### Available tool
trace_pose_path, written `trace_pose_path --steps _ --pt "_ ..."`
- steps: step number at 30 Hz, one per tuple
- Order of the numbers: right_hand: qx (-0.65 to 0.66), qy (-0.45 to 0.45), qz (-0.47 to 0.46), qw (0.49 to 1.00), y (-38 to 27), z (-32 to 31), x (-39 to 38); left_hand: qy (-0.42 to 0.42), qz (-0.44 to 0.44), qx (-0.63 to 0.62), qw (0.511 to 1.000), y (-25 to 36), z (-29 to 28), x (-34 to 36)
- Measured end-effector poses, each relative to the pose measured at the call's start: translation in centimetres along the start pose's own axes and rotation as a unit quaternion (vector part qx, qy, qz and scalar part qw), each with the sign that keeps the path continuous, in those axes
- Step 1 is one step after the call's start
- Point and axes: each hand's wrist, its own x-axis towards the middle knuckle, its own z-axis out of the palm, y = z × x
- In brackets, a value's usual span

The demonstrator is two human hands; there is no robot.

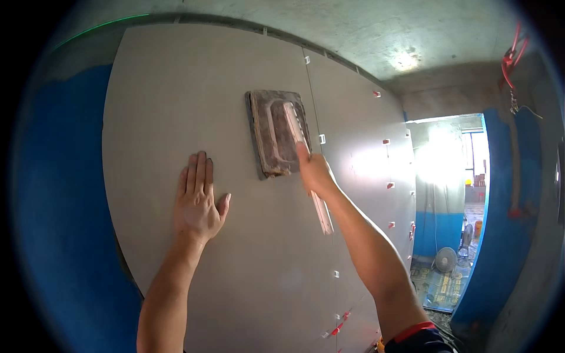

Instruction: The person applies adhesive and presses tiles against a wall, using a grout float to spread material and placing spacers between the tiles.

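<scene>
Near: two forearms [371, 253]. Right hand [318, 172]: grasping pale handle [322, 216]; brown paddle head [279, 132] lies left of its fingers. Left hand [200, 207]: open, flat against grey panel [253, 265].

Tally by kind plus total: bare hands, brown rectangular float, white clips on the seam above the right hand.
Bare hands, left hand and right hand: 2
Brown rectangular float: 1
Seam clips, upper white clip and lower white clip: 2
Total: 5

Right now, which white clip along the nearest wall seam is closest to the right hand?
The white clip second from the top, just above the right hand; the top one sits higher, the others far below.
</scene>
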Motion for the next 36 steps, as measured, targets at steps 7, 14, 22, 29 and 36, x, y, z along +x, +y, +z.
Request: trace_pose_path --steps 7,14,22,29,36 --pt "0.148 -0.105 0.031 0.983 -3.3 -6.8 -5.3 0.006 -0.033 -0.002 0.999 2.2 0.5 -3.4" --pt "0.029 0.205 -0.164 0.964 4.4 -1.2 -5.2 0.052 0.011 -0.028 0.998 1.0 -0.6 -1.0" --pt "0.055 0.005 0.0 0.998 -0.3 2.0 -5.3 0.015 0.039 -0.157 0.987 -2.0 -1.7 -2.4" --pt "0.149 -0.033 0.067 0.986 0.7 -0.4 -8.1 0.043 -0.054 -0.079 0.995 -8.6 -3.8 -8.0" --pt "0.19 0.002 -0.017 0.982 -7.6 -4.4 -13.9 0.093 -0.019 -0.051 0.994 -11.7 -4.2 -10.8"
